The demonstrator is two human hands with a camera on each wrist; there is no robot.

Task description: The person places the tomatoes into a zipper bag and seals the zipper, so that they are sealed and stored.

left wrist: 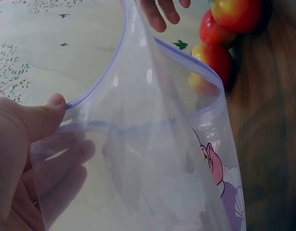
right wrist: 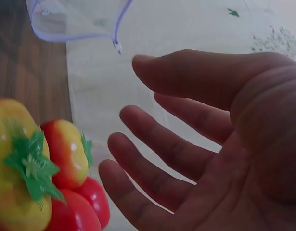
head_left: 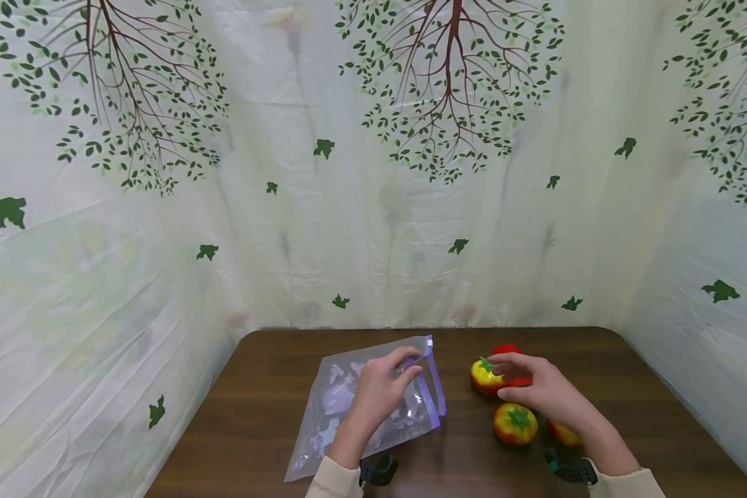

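A clear slider zip bag with a purple rim and printed cartoon figures is held tilted over the table's left half. My left hand pinches its rim between thumb and fingers, and in the left wrist view the bag's mouth gapes apart. To the right, my right hand hovers over a group of tomatoes, its fingers loosely bent and holding nothing. A yellow-red tomato with a green star-shaped top lies below this hand. Another yellow-red tomato is by its fingertips, with red tomatoes behind.
One more yellow-red tomato lies partly hidden under the right forearm. The brown wooden table has rounded far corners. White cloth printed with trees and leaves hangs behind it and on both sides.
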